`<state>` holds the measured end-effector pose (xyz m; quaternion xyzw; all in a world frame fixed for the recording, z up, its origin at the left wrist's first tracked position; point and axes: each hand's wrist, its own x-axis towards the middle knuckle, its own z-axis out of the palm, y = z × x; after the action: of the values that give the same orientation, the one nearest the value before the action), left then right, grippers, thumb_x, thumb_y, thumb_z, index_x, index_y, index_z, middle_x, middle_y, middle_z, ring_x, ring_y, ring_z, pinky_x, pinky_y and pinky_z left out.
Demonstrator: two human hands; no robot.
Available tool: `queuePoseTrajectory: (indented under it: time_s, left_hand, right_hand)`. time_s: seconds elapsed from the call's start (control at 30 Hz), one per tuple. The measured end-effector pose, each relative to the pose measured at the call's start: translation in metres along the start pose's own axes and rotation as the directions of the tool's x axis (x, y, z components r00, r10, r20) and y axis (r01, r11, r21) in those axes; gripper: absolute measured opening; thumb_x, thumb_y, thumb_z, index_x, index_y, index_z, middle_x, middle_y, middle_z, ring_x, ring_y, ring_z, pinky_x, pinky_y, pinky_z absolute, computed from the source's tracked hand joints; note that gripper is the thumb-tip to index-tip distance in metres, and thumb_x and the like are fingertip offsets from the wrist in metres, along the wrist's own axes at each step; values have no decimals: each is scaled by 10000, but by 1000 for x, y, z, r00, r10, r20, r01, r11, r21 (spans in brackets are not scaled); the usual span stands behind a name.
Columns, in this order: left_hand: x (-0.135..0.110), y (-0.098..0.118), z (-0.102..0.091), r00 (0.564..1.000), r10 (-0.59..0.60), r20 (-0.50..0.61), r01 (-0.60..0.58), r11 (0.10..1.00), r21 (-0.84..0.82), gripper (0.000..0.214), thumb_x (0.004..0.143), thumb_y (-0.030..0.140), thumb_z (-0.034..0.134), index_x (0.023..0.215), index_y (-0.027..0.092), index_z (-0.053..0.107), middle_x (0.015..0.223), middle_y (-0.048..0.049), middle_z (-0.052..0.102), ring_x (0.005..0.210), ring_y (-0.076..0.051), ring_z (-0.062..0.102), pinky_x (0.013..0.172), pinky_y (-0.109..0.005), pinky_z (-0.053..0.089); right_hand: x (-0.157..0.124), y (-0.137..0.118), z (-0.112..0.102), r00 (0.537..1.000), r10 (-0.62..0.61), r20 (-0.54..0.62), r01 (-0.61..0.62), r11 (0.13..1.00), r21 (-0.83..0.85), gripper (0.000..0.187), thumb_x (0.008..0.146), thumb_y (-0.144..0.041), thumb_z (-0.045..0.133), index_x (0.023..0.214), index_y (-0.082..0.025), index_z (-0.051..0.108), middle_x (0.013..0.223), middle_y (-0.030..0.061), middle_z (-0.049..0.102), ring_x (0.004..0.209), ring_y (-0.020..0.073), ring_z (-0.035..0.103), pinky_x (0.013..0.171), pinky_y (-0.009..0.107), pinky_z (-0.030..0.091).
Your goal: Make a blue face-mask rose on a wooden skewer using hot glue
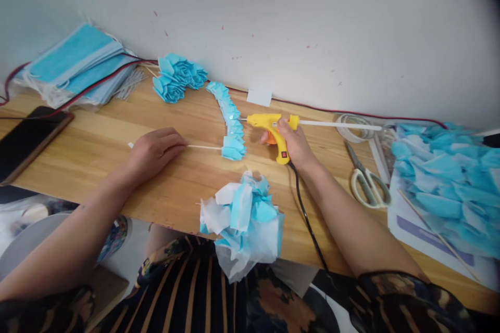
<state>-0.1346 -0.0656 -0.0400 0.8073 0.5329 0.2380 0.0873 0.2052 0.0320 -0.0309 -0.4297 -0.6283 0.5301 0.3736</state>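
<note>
My right hand (294,140) is wrapped round the grip of a yellow glue gun (266,122), with a white glue stick (336,125) jutting from its back. The nozzle meets a pleated blue strip (228,114) lying curved on the table. From the strip's near end a thin wooden stick (203,147) runs left into the closed fingers of my left hand (158,152). Nearer to me, a crumpled bunch of blue and white pieces (244,216) hangs over the table edge.
Finished blue flowers (177,75) and stacked blue face masks (78,57) lie at the back left. A phone (29,140) is at the left edge. On the right are scissors (367,182), a tape roll (353,127) and a heap of blue pieces (449,177). Cords cross the table.
</note>
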Motion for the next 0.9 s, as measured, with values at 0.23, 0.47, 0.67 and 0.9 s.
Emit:
queuePoseTrajectory:
  time_s: [0.23,0.47,0.67,0.9]
  left_hand:
    - [0,-1,1,1000,-14,-9,14,1000,9,353,1060,415,433,972,214,710,986,-70,722,885,-205,680,818,-311,520]
    - [0,-4,2,1000,14,-21,-13,999,35,362,1075,396,434,979,190,716,949,-72,720,862,-197,679,781,-282,499]
    - [0,-5,5,999,24,-40,-22,999,48,344,1062,389,468,981,178,726,947,-74,722,849,-196,686,763,-281,497]
    - [0,-5,7,999,-13,-43,16,998,58,313,1032,378,498,937,197,735,968,-65,727,846,-188,692,752,-277,505]
  right_hand:
    - [0,0,0,1000,-9,7,8,999,42,686,761,-885,606,836,-224,774,729,54,756,706,200,719,670,298,567]
    - [2,3,-2,1000,-25,19,24,997,73,647,789,-842,628,788,-209,765,724,53,756,685,184,713,653,280,565]
    - [2,3,-2,999,-43,23,41,995,94,627,802,-819,639,752,-206,757,709,51,754,671,181,709,640,278,566]
    - [3,7,-4,998,-48,32,46,998,51,657,826,-830,595,681,-206,739,718,57,754,678,179,710,651,281,576]
